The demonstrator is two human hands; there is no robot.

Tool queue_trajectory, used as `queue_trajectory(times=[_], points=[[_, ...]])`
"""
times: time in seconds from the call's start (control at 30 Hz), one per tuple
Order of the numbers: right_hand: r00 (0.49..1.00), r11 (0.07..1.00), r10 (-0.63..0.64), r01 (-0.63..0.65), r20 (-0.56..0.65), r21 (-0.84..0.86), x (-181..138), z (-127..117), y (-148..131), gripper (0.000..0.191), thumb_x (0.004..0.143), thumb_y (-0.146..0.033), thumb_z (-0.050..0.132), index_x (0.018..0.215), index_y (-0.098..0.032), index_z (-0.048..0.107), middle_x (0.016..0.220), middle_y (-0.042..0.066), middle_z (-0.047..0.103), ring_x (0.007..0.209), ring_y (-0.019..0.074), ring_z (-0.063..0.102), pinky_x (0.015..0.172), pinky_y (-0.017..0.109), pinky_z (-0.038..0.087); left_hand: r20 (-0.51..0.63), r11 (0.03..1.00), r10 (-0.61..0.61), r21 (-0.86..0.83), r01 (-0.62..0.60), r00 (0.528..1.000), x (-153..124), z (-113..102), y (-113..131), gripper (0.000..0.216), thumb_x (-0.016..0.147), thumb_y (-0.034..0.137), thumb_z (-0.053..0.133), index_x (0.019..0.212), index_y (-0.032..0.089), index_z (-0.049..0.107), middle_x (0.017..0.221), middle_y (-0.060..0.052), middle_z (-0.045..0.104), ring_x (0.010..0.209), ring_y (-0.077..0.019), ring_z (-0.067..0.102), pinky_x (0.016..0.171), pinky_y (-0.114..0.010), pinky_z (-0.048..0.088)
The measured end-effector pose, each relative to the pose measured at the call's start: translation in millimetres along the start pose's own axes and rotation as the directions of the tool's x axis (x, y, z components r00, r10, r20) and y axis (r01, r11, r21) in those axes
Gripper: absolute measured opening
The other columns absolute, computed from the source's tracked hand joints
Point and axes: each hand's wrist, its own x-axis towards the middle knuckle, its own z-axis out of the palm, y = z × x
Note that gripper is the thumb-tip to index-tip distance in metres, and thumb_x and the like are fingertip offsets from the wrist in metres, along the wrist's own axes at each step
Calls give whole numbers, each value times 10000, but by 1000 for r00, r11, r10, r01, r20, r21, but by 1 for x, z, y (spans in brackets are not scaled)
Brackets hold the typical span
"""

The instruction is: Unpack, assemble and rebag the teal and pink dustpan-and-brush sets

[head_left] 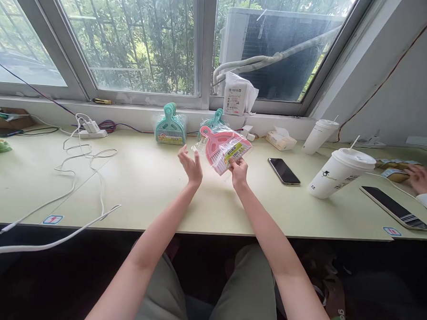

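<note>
Pale green tabletop (151,185) under a window, right hand (238,173) gripping a wrapped pink dustpan set (223,146), left hand (191,167) open beside it, teal dustpan set (170,125) behind.

My right hand (238,173) holds the wrapped dustpan set (223,148) above the middle of the desk (155,185), my left hand (190,166) just left of it. Another wrapped set (170,125) stands behind, against the windowsill (41,104). Right of my hands lie a phone (283,171), then a lidded cup (339,174). A cable (80,165) trails across the desk's left.
</note>
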Motion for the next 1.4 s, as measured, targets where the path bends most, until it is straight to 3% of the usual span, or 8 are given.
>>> queue_trajectory(times=[0.1,0.2,0.3,0.6,0.73,0.9,1.1,1.4], points=[[999,998,8,-6,36,-57,-1,3,5,261,706,-291,699,925,-181,609,975,52,688,870,163,648,743,303,554,139,979,175,78,-187,975,2,-7,6,362,914,463,404,1164,220,502,1155,-89,593,1012,-187,584,911,-320,434],[995,992,9,3,96,-128,-2,5,8,253,695,-280,696,917,-181,624,925,41,695,823,162,649,710,302,559,392,968,172,101,-228,904,2,-6,6,329,842,473,540,1055,224,565,890,-43,652,763,-172,612,738,-295,466],[992,987,23,-3,123,-159,-2,5,9,248,690,-271,693,916,-185,635,912,30,697,808,152,647,722,301,557,473,966,162,103,-237,866,3,-1,1,286,769,372,637,1011,222,608,838,-32,657,709,-167,596,687,-286,459],[990,979,37,-8,139,-203,-2,6,16,228,691,-249,679,907,-183,647,889,26,706,791,153,648,704,303,564,389,889,144,353,-292,910,3,1,-2,79,700,150,594,756,202,617,853,-71,651,923,-250,570,808,-360,455],[986,979,42,-9,160,-202,-4,6,18,252,683,-285,690,907,-178,647,912,41,702,804,176,651,685,320,565,416,860,108,417,-295,903,-1,2,-1,101,733,154,571,813,210,546,839,-59,629,836,-222,589,723,-323,450],[991,985,44,-22,128,-170,-5,5,16,303,672,-339,716,909,-167,639,909,51,706,805,190,653,680,331,567,495,780,159,467,-416,854,-10,0,7,259,821,137,481,1071,206,476,789,-28,605,747,-197,598,637,-280,411],[991,995,54,-43,119,-94,-5,4,14,317,679,-358,724,916,-166,637,873,42,708,750,172,656,668,313,561,620,624,295,451,-638,727,-17,-3,17,407,859,119,420,1237,264,459,954,-59,596,916,-202,558,629,-253,403],[996,998,62,-60,66,-32,1,0,15,288,654,-324,753,854,-151,636,864,39,701,720,148,634,657,285,548,678,492,312,484,-724,666,-17,2,10,331,899,195,425,1159,303,600,1002,-94,512,961,-224,494,644,-276,445]])
